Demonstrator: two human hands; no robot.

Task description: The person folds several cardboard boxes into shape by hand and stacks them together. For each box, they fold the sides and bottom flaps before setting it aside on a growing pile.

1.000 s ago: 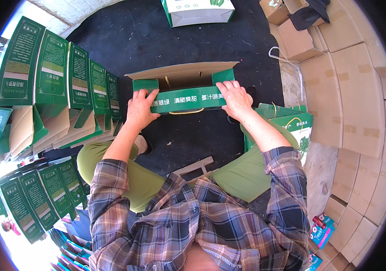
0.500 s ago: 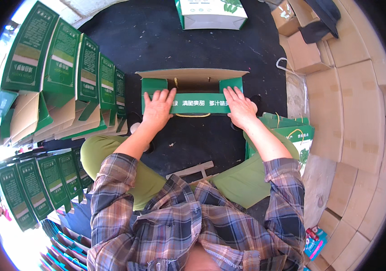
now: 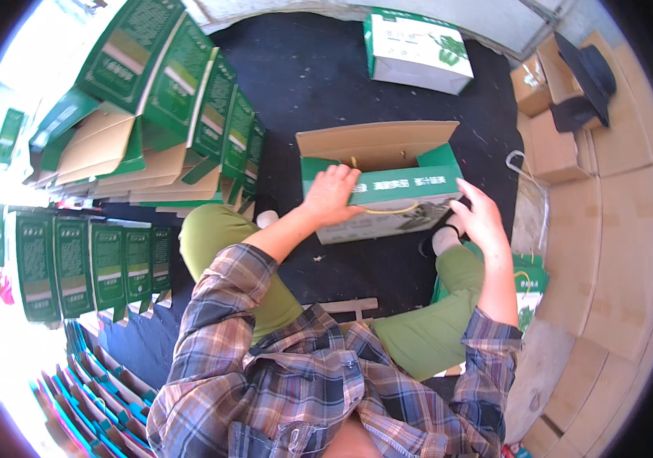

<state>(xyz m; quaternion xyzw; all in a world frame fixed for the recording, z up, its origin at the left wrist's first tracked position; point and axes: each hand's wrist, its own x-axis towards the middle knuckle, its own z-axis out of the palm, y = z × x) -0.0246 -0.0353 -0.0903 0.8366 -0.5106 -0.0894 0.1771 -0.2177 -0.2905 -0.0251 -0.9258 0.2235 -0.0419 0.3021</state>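
Between my knees a green-and-white carton (image 3: 395, 221) stands with its brown-lined top raised at the far side. A yellow cord handle (image 3: 389, 210) hangs on its near face. My left hand (image 3: 332, 197) lies over the left end of the near green flap (image 3: 407, 183), fingers stretched out and thumb lower on the front. At the right near corner is my right hand (image 3: 483, 214), fingers apart; its fingertips are at the carton's edge, and I cannot tell whether they touch. Part of the inside is hidden by the near flap.
A closed white-and-green carton (image 3: 418, 53) stands at the far side of the black mat (image 3: 303, 61). Rows of green cartons (image 3: 162, 84) line the left. Folded green cartons (image 3: 529, 282) lie beside my right knee. Brown boxes (image 3: 620, 252) stack at right, with a dark hat (image 3: 590, 84) on them.
The view has turned and shifted left. The carton now sits tilted, with its printed front showing. My right hand has come off the flap to the right corner; the left stays on the flap.
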